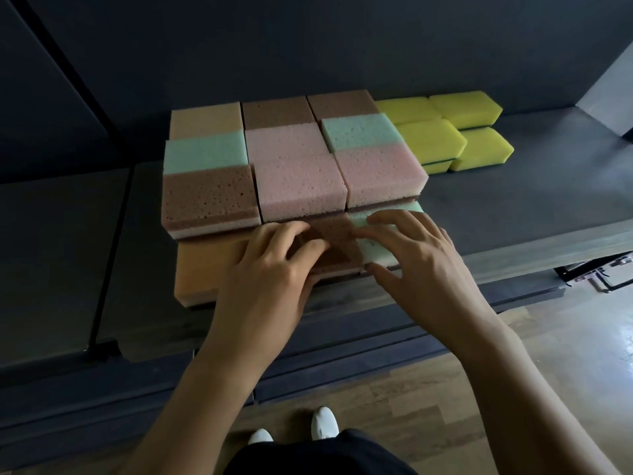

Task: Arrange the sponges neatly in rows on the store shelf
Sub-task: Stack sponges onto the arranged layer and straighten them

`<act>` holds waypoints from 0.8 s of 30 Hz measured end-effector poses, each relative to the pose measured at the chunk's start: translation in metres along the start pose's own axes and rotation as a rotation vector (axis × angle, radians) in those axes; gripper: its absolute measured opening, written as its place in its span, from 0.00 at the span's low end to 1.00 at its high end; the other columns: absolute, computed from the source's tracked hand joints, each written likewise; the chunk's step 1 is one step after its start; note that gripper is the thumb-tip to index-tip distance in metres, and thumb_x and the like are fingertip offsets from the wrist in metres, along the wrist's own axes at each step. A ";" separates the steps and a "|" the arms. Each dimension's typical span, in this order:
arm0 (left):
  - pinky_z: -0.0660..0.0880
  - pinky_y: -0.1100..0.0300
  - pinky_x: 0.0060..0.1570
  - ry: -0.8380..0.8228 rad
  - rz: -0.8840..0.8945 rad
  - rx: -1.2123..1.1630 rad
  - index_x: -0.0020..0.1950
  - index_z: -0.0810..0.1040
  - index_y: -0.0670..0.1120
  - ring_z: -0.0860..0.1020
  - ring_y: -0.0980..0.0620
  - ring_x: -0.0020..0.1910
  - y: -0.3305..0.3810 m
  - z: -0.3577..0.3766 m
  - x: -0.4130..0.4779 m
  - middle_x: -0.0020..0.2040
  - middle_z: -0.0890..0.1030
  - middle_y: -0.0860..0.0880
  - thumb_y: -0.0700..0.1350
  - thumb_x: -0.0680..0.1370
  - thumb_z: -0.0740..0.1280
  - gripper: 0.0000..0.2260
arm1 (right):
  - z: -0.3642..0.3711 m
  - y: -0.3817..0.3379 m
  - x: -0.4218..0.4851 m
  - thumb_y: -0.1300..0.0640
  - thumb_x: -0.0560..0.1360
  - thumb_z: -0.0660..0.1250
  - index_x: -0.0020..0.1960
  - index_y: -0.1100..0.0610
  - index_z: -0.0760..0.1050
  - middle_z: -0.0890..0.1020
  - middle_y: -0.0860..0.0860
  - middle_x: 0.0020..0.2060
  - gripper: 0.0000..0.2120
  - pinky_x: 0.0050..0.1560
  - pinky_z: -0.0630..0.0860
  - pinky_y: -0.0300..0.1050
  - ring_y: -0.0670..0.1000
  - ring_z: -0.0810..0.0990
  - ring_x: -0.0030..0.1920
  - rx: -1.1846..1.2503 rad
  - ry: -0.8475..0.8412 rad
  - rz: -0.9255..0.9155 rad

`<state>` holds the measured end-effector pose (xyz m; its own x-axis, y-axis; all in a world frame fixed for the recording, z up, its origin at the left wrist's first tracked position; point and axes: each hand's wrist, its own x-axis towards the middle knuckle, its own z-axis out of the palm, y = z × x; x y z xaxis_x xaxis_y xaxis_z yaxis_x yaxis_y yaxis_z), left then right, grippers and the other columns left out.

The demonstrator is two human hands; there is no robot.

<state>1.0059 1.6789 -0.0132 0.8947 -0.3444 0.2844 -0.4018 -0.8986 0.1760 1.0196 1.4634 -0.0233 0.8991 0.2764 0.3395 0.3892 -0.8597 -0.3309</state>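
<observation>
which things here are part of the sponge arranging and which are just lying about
Job: left hand holding the brown sponge; right hand holding the green sponge; orange sponge; stacked rows behind; yellow sponges; shelf.
Just there: metal bracket under the shelf; white shoes; floor.

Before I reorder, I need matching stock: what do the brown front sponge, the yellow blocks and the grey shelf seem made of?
Brown rectangular sponge at the front: open-cell foam, matt, coarsely pitted with pores. Yellow bevelled sponge blocks: finer foam, smoother top, on a dark underlayer, probably a scouring pad. Grey shelf board: matt, faint streaky grain, perhaps laminate or painted wood.
</observation>
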 end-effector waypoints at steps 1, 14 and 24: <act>0.73 0.47 0.59 0.004 -0.002 -0.001 0.64 0.78 0.48 0.71 0.45 0.65 0.000 0.001 0.000 0.66 0.74 0.48 0.41 0.74 0.73 0.19 | 0.001 0.000 0.000 0.57 0.70 0.76 0.65 0.49 0.77 0.77 0.48 0.62 0.24 0.59 0.72 0.53 0.53 0.74 0.64 0.000 0.001 0.001; 0.74 0.54 0.58 0.144 -0.063 -0.071 0.62 0.78 0.47 0.76 0.50 0.60 -0.011 -0.030 -0.031 0.63 0.77 0.51 0.48 0.75 0.68 0.16 | -0.006 -0.050 0.010 0.57 0.74 0.72 0.65 0.53 0.77 0.78 0.47 0.61 0.19 0.58 0.76 0.51 0.51 0.75 0.62 0.167 -0.021 -0.175; 0.76 0.54 0.46 0.218 -0.424 0.127 0.58 0.80 0.48 0.79 0.49 0.51 -0.092 -0.078 -0.133 0.55 0.80 0.51 0.48 0.75 0.69 0.12 | 0.055 -0.188 0.051 0.56 0.76 0.68 0.62 0.51 0.77 0.79 0.45 0.57 0.14 0.51 0.78 0.50 0.50 0.78 0.58 0.334 -0.178 -0.517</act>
<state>0.9090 1.8283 0.0061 0.9071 0.1114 0.4059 0.0279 -0.9781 0.2061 1.0030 1.6623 0.0076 0.5869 0.7114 0.3867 0.7972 -0.4243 -0.4294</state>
